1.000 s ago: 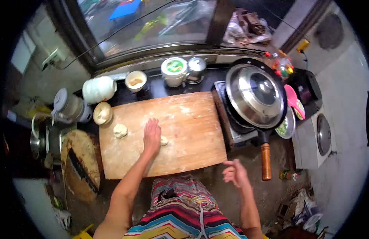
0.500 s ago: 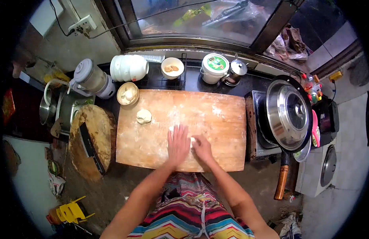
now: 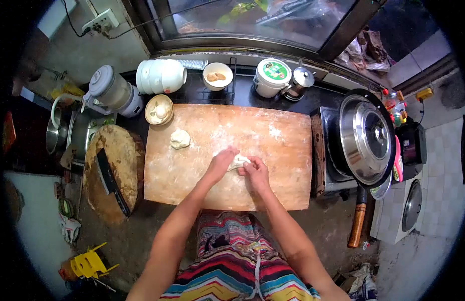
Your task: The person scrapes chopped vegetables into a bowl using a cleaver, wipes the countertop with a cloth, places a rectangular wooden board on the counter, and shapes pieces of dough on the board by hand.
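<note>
A small piece of pale dough (image 3: 238,162) lies between my two hands over the floured wooden board (image 3: 192,185). My left hand (image 3: 223,163) is closed at the dough's left side, its fingers partly hidden. With thumb and fingers, my right hand (image 3: 256,171) pinches the dough's right edge. A second, rounder dough lump (image 3: 180,139) rests on the board, left of my hands. Near the board's far left corner stands a small bowl (image 3: 153,119) holding white, rounded pieces.
To the left, a cleaver (image 3: 110,175) lies on a round chopping block (image 3: 94,198). A lidded wok (image 3: 360,140) sits on the stove at right, handle towards me. Behind the board are stacked bowls (image 3: 154,78), a bowl (image 3: 211,70), a white tub (image 3: 265,88) and a blender (image 3: 114,95).
My left hand, flat with fingers stretched out before, has curled in beside the dough. More of the dough now shows between my hands, and my right hand has moved slightly right and up.
</note>
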Motion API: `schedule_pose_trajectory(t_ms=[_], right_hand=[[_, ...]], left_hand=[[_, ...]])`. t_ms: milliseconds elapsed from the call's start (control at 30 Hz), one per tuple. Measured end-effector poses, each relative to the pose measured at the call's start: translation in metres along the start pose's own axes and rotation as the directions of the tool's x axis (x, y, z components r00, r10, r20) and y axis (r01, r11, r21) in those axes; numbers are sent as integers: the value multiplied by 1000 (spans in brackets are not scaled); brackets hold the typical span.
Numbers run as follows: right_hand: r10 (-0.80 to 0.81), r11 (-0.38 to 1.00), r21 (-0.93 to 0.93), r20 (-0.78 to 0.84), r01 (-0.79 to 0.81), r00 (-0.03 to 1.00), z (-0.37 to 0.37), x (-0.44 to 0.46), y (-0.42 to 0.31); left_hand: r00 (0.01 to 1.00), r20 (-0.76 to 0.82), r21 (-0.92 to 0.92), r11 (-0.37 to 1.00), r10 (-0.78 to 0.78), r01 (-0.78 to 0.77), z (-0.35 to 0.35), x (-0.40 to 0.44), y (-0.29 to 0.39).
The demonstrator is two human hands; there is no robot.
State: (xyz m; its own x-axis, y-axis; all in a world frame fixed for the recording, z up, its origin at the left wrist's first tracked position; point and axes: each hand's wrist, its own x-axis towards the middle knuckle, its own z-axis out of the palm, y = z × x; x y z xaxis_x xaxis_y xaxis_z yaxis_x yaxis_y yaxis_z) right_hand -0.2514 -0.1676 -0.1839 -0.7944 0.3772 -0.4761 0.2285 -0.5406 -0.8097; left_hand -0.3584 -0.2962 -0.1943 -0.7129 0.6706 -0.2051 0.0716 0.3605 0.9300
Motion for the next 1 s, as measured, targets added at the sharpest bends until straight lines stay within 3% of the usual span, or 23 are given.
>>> schedule_pose_trajectory(t_ms=[33,133,233,267,500,700,767,833,867,900,1000], right_hand=[[-16,1000,-11,20,16,1000,-1,-2,-1],[-43,999,1,51,43,998,3,-4,-6],[-280,859,-456,-37,233,959,13,-22,-27],[-492,661,-671,-49,336,869,11,-21,-26],[-429,615,-694,105,375,897,15,-10,-25],[-464,357,-804,290,476,837,7,-3,-24],[-354,705,-629,90,329,931,6,-4,-28],[-169,929,-344,-62,138,984,3,0,-35],[-214,968,-142,-27,209,976,-5,10,-30],[-255,937,-249,-7,246,967,-15,13,-25],[-340,787,-521,83,332,937,-22,16,-16]], left_hand=[[998,31,-222,973,-54,59,-4,-14,11],[993,-24,57,992,115,-113,-15,-23,20],[967,-63,201,952,248,-232,-14,-21,22],[966,-66,240,943,251,-229,-10,-19,17],[962,-179,349,928,205,-133,4,-15,17],[950,-240,326,939,198,-114,9,-23,20],[947,-269,266,959,175,-102,12,-28,15],[946,-307,110,992,99,-68,11,-26,17],[948,-317,-17,999,25,-32,8,-28,23],[949,-312,-143,990,-51,7,4,-32,24],[967,-256,-103,994,-5,-22,-7,-37,16]])
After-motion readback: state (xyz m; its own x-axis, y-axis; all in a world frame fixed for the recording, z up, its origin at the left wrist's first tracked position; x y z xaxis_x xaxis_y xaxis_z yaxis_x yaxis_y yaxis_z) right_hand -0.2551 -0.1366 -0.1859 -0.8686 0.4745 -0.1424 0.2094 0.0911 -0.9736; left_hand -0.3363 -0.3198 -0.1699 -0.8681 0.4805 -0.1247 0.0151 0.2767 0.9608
